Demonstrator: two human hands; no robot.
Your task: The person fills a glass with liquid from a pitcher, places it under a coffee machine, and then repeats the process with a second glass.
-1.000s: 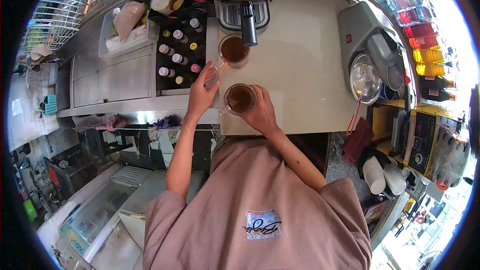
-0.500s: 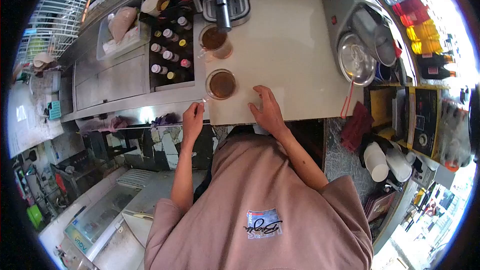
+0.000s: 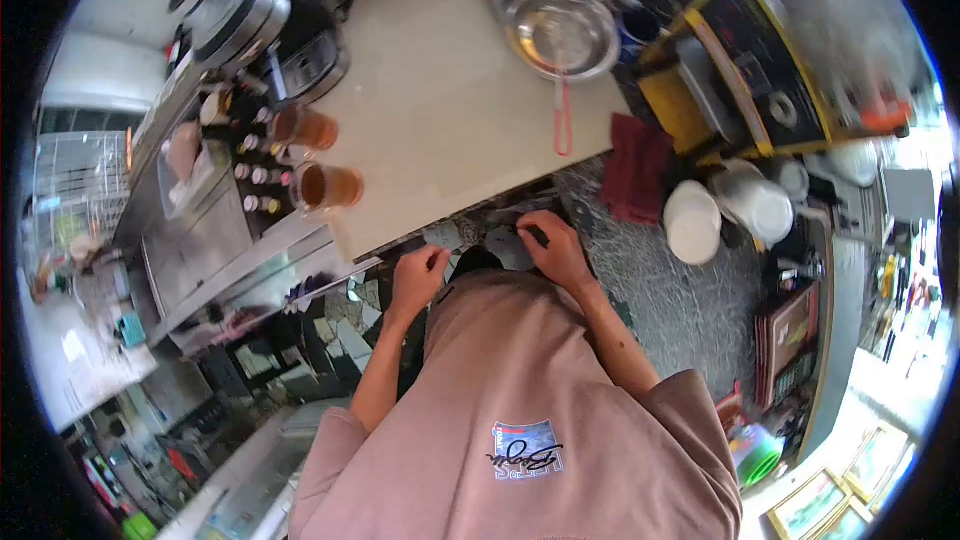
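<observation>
Two clear glass mugs of brown liquid, the farther one [image 3: 305, 128] and the nearer one [image 3: 332, 187], stand near the pale countertop's [image 3: 450, 110] left edge. The left hand [image 3: 418, 282], fingers curled inward, is near that countertop's front edge; whether it holds anything cannot be told. The right hand [image 3: 556, 252] is half open, with nothing visible in its grasp. Farther right lies a dark red cloth [image 3: 637, 168].

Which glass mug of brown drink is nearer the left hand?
The front glass mug, closest to the counter's front edge; the back one stands nearer the silver coffee machine.
</observation>
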